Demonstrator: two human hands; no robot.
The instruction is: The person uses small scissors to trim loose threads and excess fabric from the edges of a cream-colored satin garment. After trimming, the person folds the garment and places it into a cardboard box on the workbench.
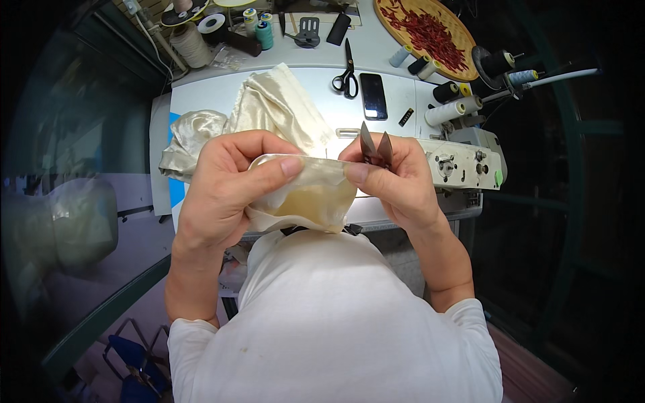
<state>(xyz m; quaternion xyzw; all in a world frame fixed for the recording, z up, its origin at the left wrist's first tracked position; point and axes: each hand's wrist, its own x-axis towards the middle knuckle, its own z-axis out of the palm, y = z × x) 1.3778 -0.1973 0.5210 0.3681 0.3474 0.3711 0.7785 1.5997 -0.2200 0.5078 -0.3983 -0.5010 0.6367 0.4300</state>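
Note:
Between my two hands a piece of cream satin fabric is stretched by its upper edge. My left hand pinches that edge between thumb and fingers. My right hand pinches its other end, and thread snips are tucked in the same hand with their two blades pointing up and apart. Behind my left hand, more cream satin lies in folds on the white sewing table, with a bunched part at the left. The handles of the snips are mostly hidden by my fingers.
A sewing machine stands at the right beside thread cones. Black scissors, a smartphone and a small black object lie beyond my hands. Farther back are a woven tray of dried red chillies and several spools.

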